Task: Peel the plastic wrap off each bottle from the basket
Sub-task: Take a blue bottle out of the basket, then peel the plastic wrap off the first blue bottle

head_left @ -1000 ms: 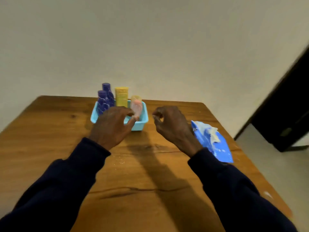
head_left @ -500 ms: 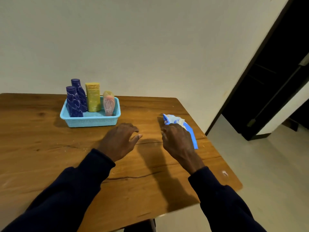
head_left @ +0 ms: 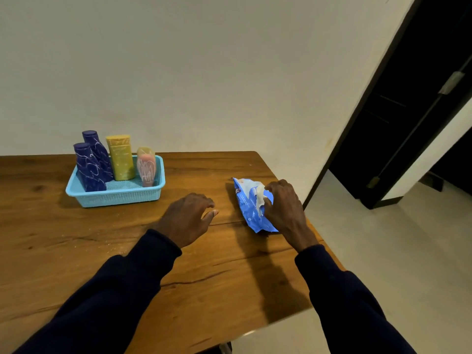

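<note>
Pinching a white sheet (head_left: 259, 198) on the blue packet (head_left: 249, 215), the right hand (head_left: 283, 208) sits right of the basket (head_left: 120, 198). The left hand (head_left: 187, 218) hovers open.

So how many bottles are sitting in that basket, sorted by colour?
Blue bottles: 2
Yellow bottle: 1
Pink bottle: 1
Total: 4 bottles, all standing in the basket.
</note>
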